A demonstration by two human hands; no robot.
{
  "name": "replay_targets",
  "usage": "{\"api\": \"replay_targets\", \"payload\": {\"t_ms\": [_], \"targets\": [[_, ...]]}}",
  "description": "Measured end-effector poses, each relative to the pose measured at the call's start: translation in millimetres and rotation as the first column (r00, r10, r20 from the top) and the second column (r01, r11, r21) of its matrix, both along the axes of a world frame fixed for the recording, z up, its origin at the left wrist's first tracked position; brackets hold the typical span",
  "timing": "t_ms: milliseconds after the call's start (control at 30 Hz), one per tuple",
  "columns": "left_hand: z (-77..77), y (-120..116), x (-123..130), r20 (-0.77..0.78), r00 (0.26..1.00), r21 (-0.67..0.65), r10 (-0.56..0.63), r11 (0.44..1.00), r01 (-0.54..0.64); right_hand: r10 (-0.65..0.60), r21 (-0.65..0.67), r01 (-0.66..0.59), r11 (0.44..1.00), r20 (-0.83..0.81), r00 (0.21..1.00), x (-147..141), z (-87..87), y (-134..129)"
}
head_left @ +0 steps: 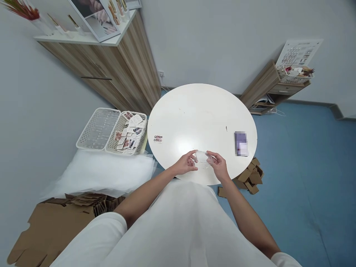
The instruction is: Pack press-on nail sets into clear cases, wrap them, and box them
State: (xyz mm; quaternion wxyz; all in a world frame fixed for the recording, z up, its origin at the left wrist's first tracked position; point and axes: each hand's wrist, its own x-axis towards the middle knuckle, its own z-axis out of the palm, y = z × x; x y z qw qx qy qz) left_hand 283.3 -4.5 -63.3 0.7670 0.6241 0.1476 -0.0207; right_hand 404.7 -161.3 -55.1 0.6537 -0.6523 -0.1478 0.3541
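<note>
Above the near edge of the round white table (200, 115), a small transparent plastic case (202, 157) is held between both hands. My left hand (185, 163) grips its left side, with fingers and thumb closed around the edge. On the opposite side, my right hand (218, 165) pinches the case's right edge. Whether anything lies inside the case cannot be made out. To the left on the table is a small card with rows of reddish press-on nails (158, 138). A purple box or packet (240, 143), partly pixelated, lies toward the right edge.
Left of the table, one white basket (96, 111) holds transparent cases and another (144, 128) holds many nail cards. White sheets (102, 168) and flattened cardboard (55, 226) sit below them. Small brown boxes (251, 176) lie on the floor at right. Cabinets (122, 70) stand behind.
</note>
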Motion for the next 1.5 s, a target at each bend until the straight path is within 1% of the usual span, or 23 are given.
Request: {"api": "replay_targets", "payload": {"t_ms": [133, 233, 333, 467, 633, 767, 900, 1033, 1133, 1267, 1400, 1500], "targets": [[-0.9, -0.8, 0.3, -0.032, 0.999, 0.003, 0.004, 1.000, -0.004, -0.003, -0.094, 0.008, 0.996, 0.059, 0.998, 8.5, 2.1, 3.6], [-1.0, 3.0, -1.7, -0.117, 0.993, -0.053, 0.022, 0.998, -0.028, -0.021, -0.150, 0.032, 0.988, 0.076, 0.997, 11.1, -0.9, 3.6], [-2.0, 5.3, -3.8, -0.207, 0.977, -0.097, 0.040, 0.993, -0.062, -0.048, -0.164, 0.055, 0.985, 0.048, 0.998, 10.1, -4.9, 3.2], [-6.2, 2.8, -3.2, -0.234, 0.967, -0.009, 0.102, 0.994, -0.107, -0.041, -0.151, 0.036, 0.988, -0.032, 0.999, 6.5, -5.7, 6.7], [-12.0, 0.1, -3.0, -0.201, 0.964, 0.107, 0.174, 0.982, -0.155, -0.031, -0.213, 0.014, 0.977, -0.078, 0.996, 6.2, -2.8, 13.2], [-15.4, 0.4, -4.7, -0.197, 0.962, 0.136, 0.187, 0.977, -0.162, -0.009, -0.217, -0.015, 0.976, -0.109, 0.994, 6.0, -4.9, 14.2], [-21.7, 0.0, -4.4, -0.221, 0.945, 0.143, 0.240, 0.967, -0.212, -0.034, -0.219, 0.011, 0.976, -0.103, 0.994, 1.4, -15.6, 5.7], [-32.5, -1.6, 0.0, -0.256, 0.928, 0.159, 0.270, 0.959, -0.235, 0.030, -0.295, -0.025, 0.955, 0.013, 0.999, -7.2, -31.2, -10.2], [-41.5, -2.7, 6.0, -0.274, 0.919, 0.187, 0.282, 0.953, -0.237, 0.085, -0.354, -0.048, 0.934, 0.091, 0.992, -12.9, -40.4, -17.3], [-53.2, -3.5, 15.3, -0.311, 0.902, 0.234, 0.299, 0.944, -0.232, 0.183, -0.435, -0.110, 0.894, 0.130, 0.975, -13.0, -48.3, -13.9], [-65.8, -5.7, 23.4, -0.357, 0.869, 0.315, 0.344, 0.920, -0.235, 0.284, -0.536, -0.157, 0.829, 0.163, 0.945, -7.4, -56.7, -5.6], [-72.4, -9.2, 27.9, -0.394, 0.850, 0.360, 0.350, 0.910, -0.208, 0.340, -0.587, -0.184, 0.788, 0.166, 0.925, -3.9, -64.0, -2.2]]}}
